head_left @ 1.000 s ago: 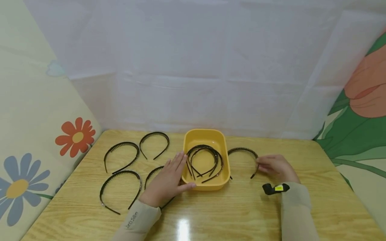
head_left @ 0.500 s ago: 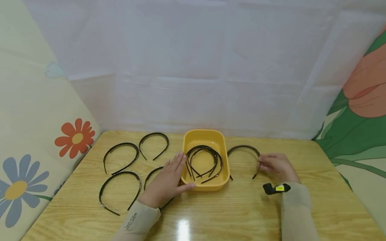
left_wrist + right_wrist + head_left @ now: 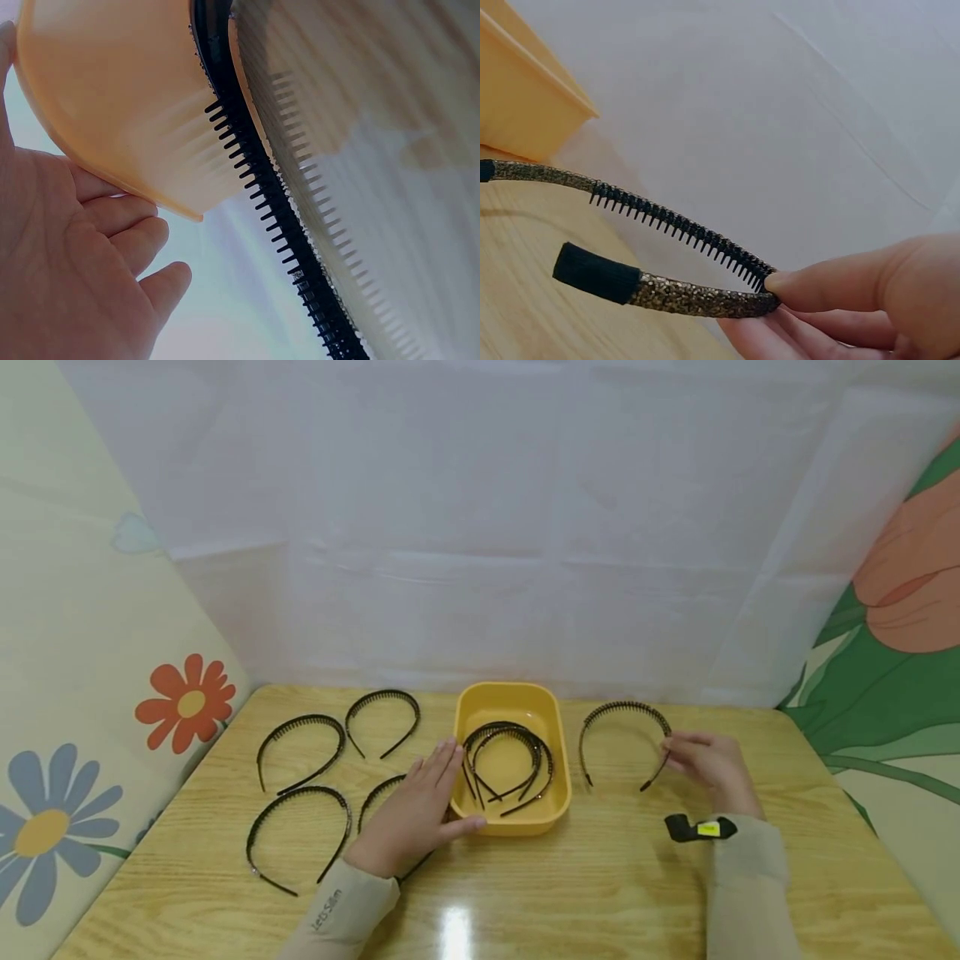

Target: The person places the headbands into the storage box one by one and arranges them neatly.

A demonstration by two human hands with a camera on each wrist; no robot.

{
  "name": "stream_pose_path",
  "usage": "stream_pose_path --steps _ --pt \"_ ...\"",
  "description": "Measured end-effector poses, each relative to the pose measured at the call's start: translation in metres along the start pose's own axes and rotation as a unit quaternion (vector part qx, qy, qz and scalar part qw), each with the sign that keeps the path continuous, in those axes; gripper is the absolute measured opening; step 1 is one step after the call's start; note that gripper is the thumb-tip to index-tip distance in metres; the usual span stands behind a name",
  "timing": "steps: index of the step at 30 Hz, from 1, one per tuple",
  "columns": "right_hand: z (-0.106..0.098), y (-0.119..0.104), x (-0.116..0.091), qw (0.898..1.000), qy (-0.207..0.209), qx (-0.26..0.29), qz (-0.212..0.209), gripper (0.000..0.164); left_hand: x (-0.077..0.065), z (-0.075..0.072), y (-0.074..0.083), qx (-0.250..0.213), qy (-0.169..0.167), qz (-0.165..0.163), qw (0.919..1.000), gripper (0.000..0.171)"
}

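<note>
My right hand pinches one side of a glittery dark headband to the right of the yellow tub. Close up in the right wrist view, the headband shows gold-black glitter, comb teeth inside and black end caps, with the thumb on top. My left hand lies against the left wall of the yellow tub, fingers straight, thumb at the front rim. Several dark headbands lie overlapped in the tub. Beneath my left forearm, one headband is partly hidden.
Left of the tub on the wooden table, more toothed headbands lie spread out: one at the back, one further left, one nearer the front. A white sheet hangs behind the table's far edge.
My right hand has moved right and slightly back, carrying the headband away from the tub's right side, so both its ends now show. My left hand and the tub stay put.
</note>
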State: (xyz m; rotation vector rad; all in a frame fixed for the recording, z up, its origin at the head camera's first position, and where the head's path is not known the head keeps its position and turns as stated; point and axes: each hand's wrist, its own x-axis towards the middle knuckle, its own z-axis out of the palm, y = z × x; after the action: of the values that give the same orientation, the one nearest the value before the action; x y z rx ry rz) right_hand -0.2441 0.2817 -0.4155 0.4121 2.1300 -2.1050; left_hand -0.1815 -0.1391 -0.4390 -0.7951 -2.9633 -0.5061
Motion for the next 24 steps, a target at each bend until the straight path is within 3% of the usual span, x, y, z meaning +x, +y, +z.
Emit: stream_pose_path --steps 17,24 --pt "0.008 -0.018 -0.014 0.997 0.036 0.04 -0.049 0.05 0.0 -0.001 0.003 0.001 0.003 -0.003 1.0 0.106" --pt "0.017 -0.023 -0.018 0.994 0.02 0.071 -0.078 0.042 0.0 -0.002 0.003 0.003 0.007 -0.001 1.0 0.105"
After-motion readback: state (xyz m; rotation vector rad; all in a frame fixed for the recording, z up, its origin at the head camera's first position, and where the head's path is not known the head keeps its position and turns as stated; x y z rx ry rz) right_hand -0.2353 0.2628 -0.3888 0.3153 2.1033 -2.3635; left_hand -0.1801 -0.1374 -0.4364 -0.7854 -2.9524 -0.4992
